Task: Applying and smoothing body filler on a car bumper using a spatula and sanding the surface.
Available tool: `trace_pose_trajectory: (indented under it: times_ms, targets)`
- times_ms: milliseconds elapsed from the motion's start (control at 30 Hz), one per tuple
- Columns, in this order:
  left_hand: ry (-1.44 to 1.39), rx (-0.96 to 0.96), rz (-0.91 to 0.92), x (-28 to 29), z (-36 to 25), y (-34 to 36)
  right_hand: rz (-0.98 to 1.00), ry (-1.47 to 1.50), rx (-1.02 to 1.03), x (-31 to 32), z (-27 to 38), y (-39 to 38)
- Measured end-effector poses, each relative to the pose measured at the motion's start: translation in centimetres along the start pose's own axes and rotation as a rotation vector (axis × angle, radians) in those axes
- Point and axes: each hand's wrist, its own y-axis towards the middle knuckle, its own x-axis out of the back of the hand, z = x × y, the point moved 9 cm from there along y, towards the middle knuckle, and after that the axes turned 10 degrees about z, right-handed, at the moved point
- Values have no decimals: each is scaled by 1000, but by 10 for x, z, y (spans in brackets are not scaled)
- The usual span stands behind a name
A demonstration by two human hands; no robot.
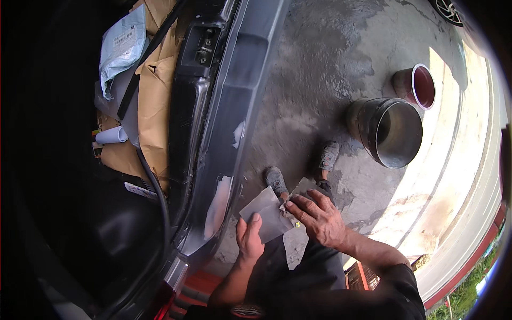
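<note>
My left hand (250, 238) grips a flat grey plate (266, 215) by its near edge, thumb on top. Fingers bent, my right hand (320, 220) is at the plate's right edge, closed on a thin grey sheet (305, 186) that shows past its fingertips. A little pale, paste-like matter (284, 209) lies between the plate and the right fingertips. Left of my hands runs the dark grey edge of a vehicle's rear opening (234, 106). It bears a large pale, filler-like patch (218, 207) and a smaller whitish patch (238, 134).
A large dark bucket (368, 125) and a smaller container, dark red inside (424, 87), stand on the wet grey floor (314, 69) at the right. Inside the vehicle lie brown paper (154, 106), a pale blue package (122, 45) and a white roll (112, 135). A wheel (448, 10) shows far right.
</note>
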Motion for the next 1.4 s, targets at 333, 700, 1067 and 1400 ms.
trace_pose_trajectory:
  times_ms: [333, 700, 1067, 1400]
  targets:
    - [-132, 48, -334, -93, -24, 58, -33, 274, 97, 88, -47, -18]
    - [397, -26, 70, -226, -87, 134, -123, 97, -94, 158, -194, -21]
    - [437, 97, 51, -168, -10, 174, -527, 779, -210, 230, -315, 124]
    - [331, 651, 211, -101, 141, 123, -855, 596, -264, 270, -363, 311]
